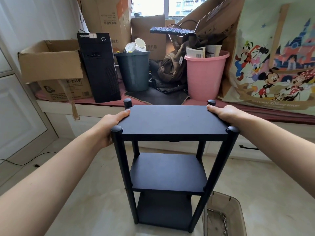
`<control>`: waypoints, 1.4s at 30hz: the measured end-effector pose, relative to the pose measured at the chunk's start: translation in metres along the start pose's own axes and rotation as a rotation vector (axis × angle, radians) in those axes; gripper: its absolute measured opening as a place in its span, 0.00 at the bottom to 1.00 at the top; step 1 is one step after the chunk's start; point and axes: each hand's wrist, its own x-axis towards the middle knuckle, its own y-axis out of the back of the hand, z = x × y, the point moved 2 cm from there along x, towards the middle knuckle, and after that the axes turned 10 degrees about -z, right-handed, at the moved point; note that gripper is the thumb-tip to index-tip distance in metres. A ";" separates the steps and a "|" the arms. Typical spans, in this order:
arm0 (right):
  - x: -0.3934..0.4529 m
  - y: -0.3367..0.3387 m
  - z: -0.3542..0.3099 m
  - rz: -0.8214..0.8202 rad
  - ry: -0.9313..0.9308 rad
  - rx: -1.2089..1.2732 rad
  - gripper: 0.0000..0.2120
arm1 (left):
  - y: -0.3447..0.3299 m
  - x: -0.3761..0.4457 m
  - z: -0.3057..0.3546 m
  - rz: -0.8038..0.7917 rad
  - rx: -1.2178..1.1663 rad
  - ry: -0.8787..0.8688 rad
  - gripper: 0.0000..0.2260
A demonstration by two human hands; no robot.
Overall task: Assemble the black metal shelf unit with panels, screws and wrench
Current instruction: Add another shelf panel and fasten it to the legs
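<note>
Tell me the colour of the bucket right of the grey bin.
Pink bucket, clearest in the head view.

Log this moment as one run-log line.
shelf unit: upright on floor, three panels fitted | left hand: grips top panel left edge | right hand: grips right edge | clear bin: holds screws

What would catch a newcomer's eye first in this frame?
The black shelf unit stands upright in the centre on the pale floor, three panels stacked between four posts, with the left hand and right hand holding the short ends of its top panel. Behind it, a pink bucket and a cartoon-printed bag stand out on the cluttered ledge.
</note>
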 end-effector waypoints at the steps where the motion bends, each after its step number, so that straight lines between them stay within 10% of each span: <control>1: 0.001 -0.001 0.002 -0.006 0.002 -0.012 0.25 | 0.001 0.002 -0.003 0.011 0.020 0.007 0.19; 42: -0.017 -0.041 0.080 -0.218 0.009 0.614 0.14 | -0.008 -0.005 -0.050 -0.055 -0.185 -0.030 0.15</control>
